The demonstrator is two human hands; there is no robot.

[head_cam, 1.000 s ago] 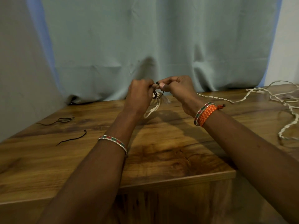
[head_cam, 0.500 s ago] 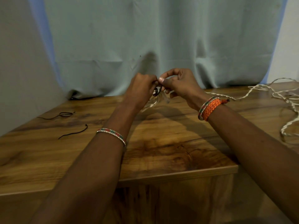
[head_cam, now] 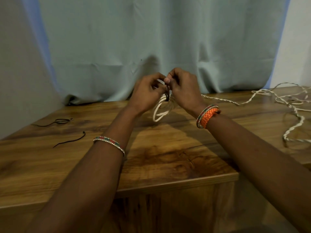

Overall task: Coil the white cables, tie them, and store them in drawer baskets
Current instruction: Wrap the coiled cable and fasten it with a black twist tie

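**Tie going onto the coil, mid-air over the table**

I see the coiled white cable (head_cam: 161, 110) hanging just above the wooden table (head_cam: 168, 158), toward its far edge, its loops dangling below my two hands. A dark tie (head_cam: 167, 94) runs across the top of the coil. My left hand (head_cam: 148, 93) has its fingers curled in around the coil's top and the tie; my right hand (head_cam: 183, 89) pinches the tie's upper end between thumb and fingertips, directly against the left. Exactly how the tie is wrapped I cannot tell; the fingers cover it.

Right of the coil, a loose length of white cable (head_cam: 218, 99) trails off across the table into an uncoiled tangle (head_cam: 292, 105) at the table's right side. Left of the coil lie two spare dark ties (head_cam: 55, 122) (head_cam: 70, 141) on the wood, well apart from my hands. A pale curtain (head_cam: 151, 39) hangs behind the table.

My worry: the coil is held only at the top, so if my left grip eases while the right pulls, the loops could spring open. The trailing length could also snag in the tangle and tug the coil out of shape.
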